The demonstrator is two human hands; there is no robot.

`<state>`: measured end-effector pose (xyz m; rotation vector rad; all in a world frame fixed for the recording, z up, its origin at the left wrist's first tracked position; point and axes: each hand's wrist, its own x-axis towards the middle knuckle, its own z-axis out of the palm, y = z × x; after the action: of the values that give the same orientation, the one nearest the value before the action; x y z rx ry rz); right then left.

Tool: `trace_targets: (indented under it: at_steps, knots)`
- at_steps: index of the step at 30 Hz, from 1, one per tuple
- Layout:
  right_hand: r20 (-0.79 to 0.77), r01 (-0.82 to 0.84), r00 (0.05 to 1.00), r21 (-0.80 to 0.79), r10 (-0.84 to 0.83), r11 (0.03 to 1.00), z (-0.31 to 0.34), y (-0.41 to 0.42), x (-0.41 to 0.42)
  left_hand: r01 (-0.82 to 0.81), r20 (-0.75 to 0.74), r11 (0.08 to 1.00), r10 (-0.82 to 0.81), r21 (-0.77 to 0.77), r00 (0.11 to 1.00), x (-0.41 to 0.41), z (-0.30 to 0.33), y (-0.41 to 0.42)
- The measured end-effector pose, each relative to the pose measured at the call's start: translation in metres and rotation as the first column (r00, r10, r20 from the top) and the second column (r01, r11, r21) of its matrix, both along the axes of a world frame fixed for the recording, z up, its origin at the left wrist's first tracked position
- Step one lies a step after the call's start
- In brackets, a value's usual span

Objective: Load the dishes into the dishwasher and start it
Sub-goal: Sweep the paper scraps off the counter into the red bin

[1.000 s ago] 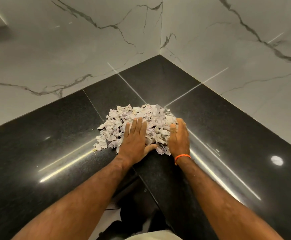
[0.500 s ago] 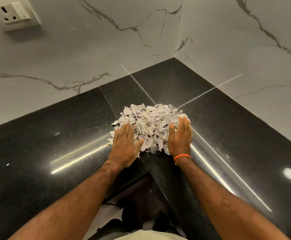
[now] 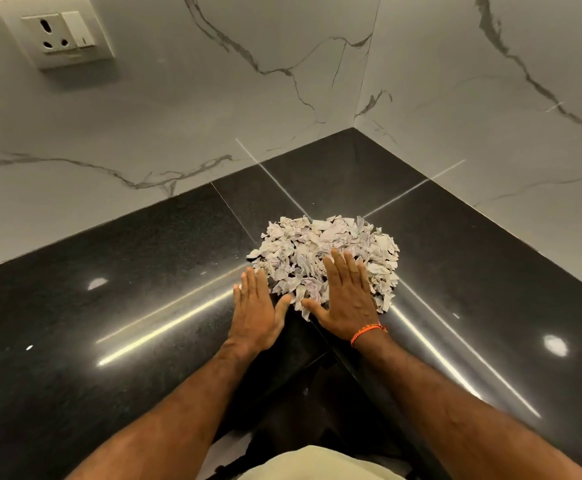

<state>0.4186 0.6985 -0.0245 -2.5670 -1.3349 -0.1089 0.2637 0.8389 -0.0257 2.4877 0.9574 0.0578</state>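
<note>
Head view: black counter (image 3: 109, 341) in marble-wall (image 3: 178, 116) corner, both hands' fingers (image 3: 251, 282) straight.

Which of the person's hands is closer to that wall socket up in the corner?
Left. The left hand lies flat on the black counter at the paper pile's left edge, on the wall socket's side. The right hand rests on the pile, farther away.
</note>
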Motion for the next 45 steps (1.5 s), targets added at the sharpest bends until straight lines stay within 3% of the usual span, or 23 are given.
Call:
trace_targets:
  at_steps: [3, 6, 9, 13, 20, 26, 29, 32, 38, 45]
  knots:
    - [-0.033, 0.092, 0.995, -0.009, -0.093, 0.996, 0.005, -0.006, 0.000, 0.173, 0.076, 0.984, -0.169, -0.045, 0.983, 0.019, 0.004, 0.000]
    - [-0.006, 0.096, 0.995, -0.020, -0.096, 0.995, 0.010, -0.018, 0.000, 0.154, 0.174, 0.987, -0.161, 0.052, 0.972, 0.032, 0.009, 0.001]
    - [0.013, 0.071, 0.997, -0.136, -0.070, 0.988, 0.011, -0.024, -0.008, 0.191, 0.131, 0.978, -0.201, 0.082, 0.971, 0.034, 0.007, 0.005]
    - [-0.067, 0.230, 0.968, -0.166, -0.244, 0.959, 0.006, -0.010, -0.015, 0.264, 0.112, 0.958, -0.276, 0.113, 0.954, 0.030, -0.004, 0.010]
    - [-0.084, 0.340, 0.939, 0.064, -0.334, 0.938, 0.016, -0.031, 0.004, 0.104, 0.256, 0.989, -0.127, 0.102, 0.958, 0.040, 0.009, 0.024]
    - [-0.250, 0.535, 0.819, 0.007, -0.517, 0.845, -0.005, -0.044, 0.025, -0.117, 0.209, 0.992, 0.104, 0.049, 0.972, 0.057, 0.008, 0.021]
    - [-0.266, 0.501, 0.835, 0.009, -0.481, 0.865, -0.010, -0.031, 0.027, -0.129, 0.183, 0.991, 0.131, -0.027, 0.974, 0.067, 0.001, 0.010]
    - [-0.336, 0.468, 0.847, 0.107, -0.411, 0.877, -0.007, -0.013, 0.036, -0.115, 0.192, 0.992, 0.122, -0.047, 0.974, 0.085, -0.006, -0.002]
    - [-0.457, 0.426, 0.846, 0.269, -0.275, 0.864, -0.010, 0.029, 0.052, -0.125, 0.359, 0.977, 0.181, -0.171, 0.916, 0.119, -0.008, -0.005]
    - [-0.648, 0.459, 0.761, 0.487, -0.045, 0.743, -0.010, 0.053, 0.048, -0.135, 0.557, 0.880, 0.400, -0.455, 0.728, 0.146, 0.000, -0.020]
